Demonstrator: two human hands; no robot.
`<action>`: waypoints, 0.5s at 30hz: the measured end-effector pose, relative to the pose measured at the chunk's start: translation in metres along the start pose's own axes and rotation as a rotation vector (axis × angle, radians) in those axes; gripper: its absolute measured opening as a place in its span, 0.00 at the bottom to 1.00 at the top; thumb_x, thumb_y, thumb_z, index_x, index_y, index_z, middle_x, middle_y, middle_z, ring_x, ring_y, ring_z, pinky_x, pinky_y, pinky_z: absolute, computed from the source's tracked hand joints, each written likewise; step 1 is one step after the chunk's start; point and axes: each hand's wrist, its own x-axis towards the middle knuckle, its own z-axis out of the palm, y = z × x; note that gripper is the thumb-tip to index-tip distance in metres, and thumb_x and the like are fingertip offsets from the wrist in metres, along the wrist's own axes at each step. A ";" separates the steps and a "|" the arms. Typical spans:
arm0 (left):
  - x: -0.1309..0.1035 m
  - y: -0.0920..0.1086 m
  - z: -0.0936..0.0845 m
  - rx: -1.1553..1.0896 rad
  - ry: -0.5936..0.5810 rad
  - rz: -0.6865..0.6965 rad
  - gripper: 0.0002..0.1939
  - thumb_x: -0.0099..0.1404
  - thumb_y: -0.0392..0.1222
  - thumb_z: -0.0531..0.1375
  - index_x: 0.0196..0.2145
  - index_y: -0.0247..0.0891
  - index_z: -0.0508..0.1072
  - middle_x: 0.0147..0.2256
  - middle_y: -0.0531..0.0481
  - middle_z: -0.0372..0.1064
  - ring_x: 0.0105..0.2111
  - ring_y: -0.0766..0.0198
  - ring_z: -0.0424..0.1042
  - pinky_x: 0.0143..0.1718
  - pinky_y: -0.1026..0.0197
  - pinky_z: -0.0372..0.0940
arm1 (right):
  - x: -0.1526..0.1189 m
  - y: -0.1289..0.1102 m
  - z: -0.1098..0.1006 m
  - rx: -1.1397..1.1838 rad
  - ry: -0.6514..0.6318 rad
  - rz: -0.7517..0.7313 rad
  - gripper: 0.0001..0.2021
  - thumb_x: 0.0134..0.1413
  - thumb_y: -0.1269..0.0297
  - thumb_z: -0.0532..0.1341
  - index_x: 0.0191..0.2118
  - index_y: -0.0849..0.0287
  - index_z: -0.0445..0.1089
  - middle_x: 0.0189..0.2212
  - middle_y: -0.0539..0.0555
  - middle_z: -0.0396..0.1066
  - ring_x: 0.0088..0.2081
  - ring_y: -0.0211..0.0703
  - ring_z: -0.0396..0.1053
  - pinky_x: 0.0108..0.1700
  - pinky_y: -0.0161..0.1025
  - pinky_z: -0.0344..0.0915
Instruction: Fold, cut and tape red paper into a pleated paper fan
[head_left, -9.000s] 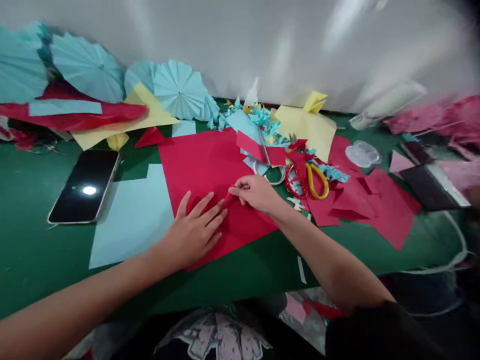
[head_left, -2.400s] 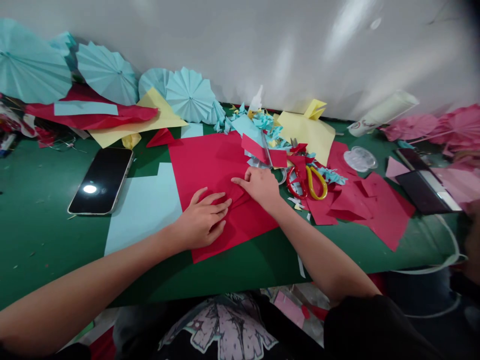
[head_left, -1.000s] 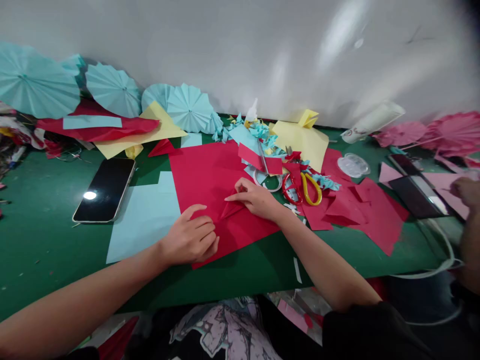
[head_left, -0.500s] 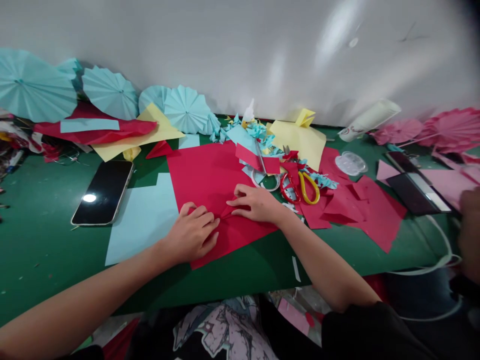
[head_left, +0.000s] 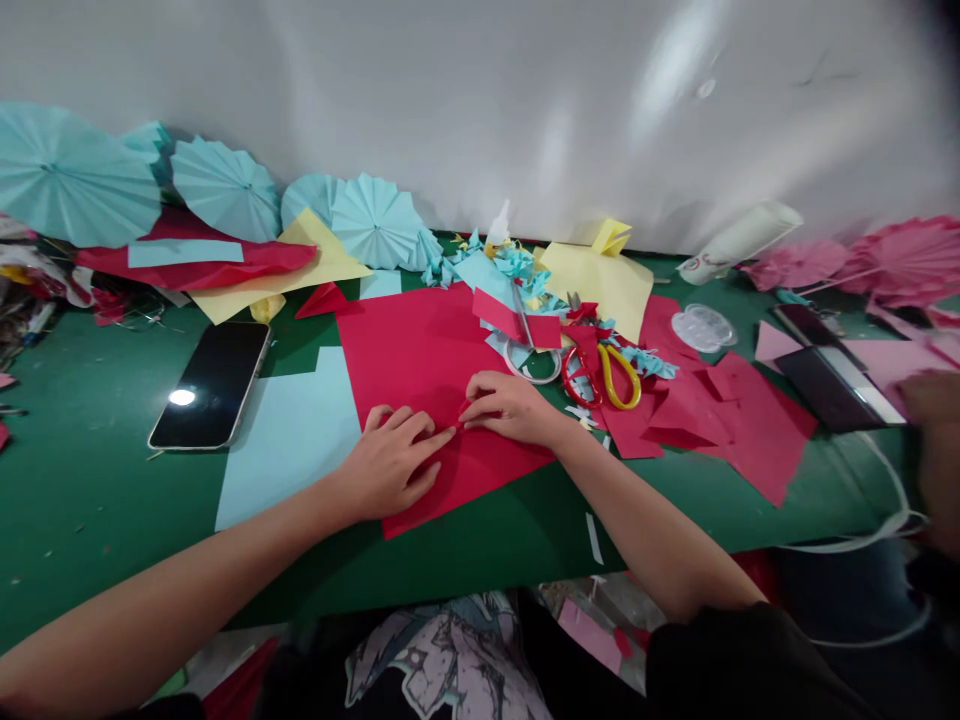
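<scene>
A large red paper sheet (head_left: 409, 335) lies under both hands. My right hand (head_left: 511, 406) pinches a small folded red paper piece (head_left: 464, 410) between thumb and fingers, just above the sheet. Most of that piece is hidden by the fingertips. My left hand (head_left: 394, 462) rests on the sheet with its fingers apart, and its index fingertip reaches the folded piece. Beneath the sheet's left side sticks out light blue paper (head_left: 289, 425). To the right of my right hand are scissors with red and yellow handles (head_left: 619, 378) and a white ring (head_left: 534, 362).
A phone (head_left: 212, 387) lies at left. Blue pleated paper fans (head_left: 375, 222) lean along the wall, with paper scraps (head_left: 517, 262) at the back. Red paper (head_left: 765, 430), a clear round lid (head_left: 703, 327) and a dark wallet-like object (head_left: 832, 388) are at right, near another person's hand (head_left: 930, 410).
My left index finger has stretched out to the right, toward the right fingertips. A small red fold now shows between the hands. The view has shifted slightly.
</scene>
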 end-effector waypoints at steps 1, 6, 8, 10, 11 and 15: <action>0.000 -0.001 0.000 -0.030 -0.004 -0.012 0.19 0.65 0.41 0.49 0.52 0.39 0.66 0.39 0.44 0.66 0.38 0.57 0.62 0.41 0.51 0.52 | 0.000 0.000 0.000 0.004 0.003 -0.005 0.08 0.54 0.63 0.59 0.30 0.58 0.75 0.30 0.53 0.66 0.33 0.37 0.64 0.34 0.34 0.60; 0.000 -0.004 0.000 -0.157 0.002 -0.061 0.17 0.65 0.39 0.49 0.50 0.37 0.68 0.38 0.46 0.67 0.38 0.59 0.62 0.41 0.53 0.51 | 0.002 -0.004 -0.001 0.005 0.008 -0.008 0.09 0.56 0.64 0.57 0.30 0.59 0.73 0.30 0.54 0.67 0.35 0.39 0.62 0.36 0.36 0.62; -0.001 -0.005 0.000 -0.199 0.016 -0.072 0.15 0.65 0.38 0.49 0.46 0.37 0.70 0.36 0.46 0.67 0.38 0.60 0.62 0.41 0.53 0.51 | 0.002 -0.004 0.000 -0.010 0.010 0.001 0.10 0.57 0.64 0.56 0.30 0.59 0.73 0.30 0.54 0.68 0.36 0.40 0.62 0.37 0.37 0.62; -0.001 -0.006 0.000 -0.219 0.032 -0.074 0.14 0.65 0.37 0.49 0.43 0.37 0.72 0.35 0.47 0.68 0.37 0.60 0.62 0.41 0.53 0.51 | 0.002 -0.005 0.002 -0.025 0.015 0.017 0.09 0.57 0.66 0.55 0.30 0.59 0.72 0.31 0.54 0.69 0.36 0.41 0.61 0.38 0.37 0.61; -0.001 -0.006 0.000 -0.220 0.037 -0.069 0.14 0.64 0.37 0.49 0.42 0.37 0.72 0.35 0.47 0.68 0.36 0.60 0.62 0.40 0.53 0.51 | 0.002 -0.005 0.003 -0.028 0.015 0.030 0.09 0.57 0.66 0.55 0.31 0.59 0.72 0.32 0.54 0.69 0.37 0.41 0.61 0.38 0.37 0.61; -0.001 -0.005 0.001 -0.185 0.072 -0.036 0.13 0.64 0.36 0.50 0.40 0.36 0.72 0.33 0.48 0.68 0.35 0.61 0.63 0.41 0.53 0.52 | 0.004 -0.007 0.007 -0.026 -0.005 0.112 0.07 0.57 0.66 0.56 0.31 0.61 0.70 0.32 0.54 0.68 0.36 0.41 0.60 0.38 0.38 0.60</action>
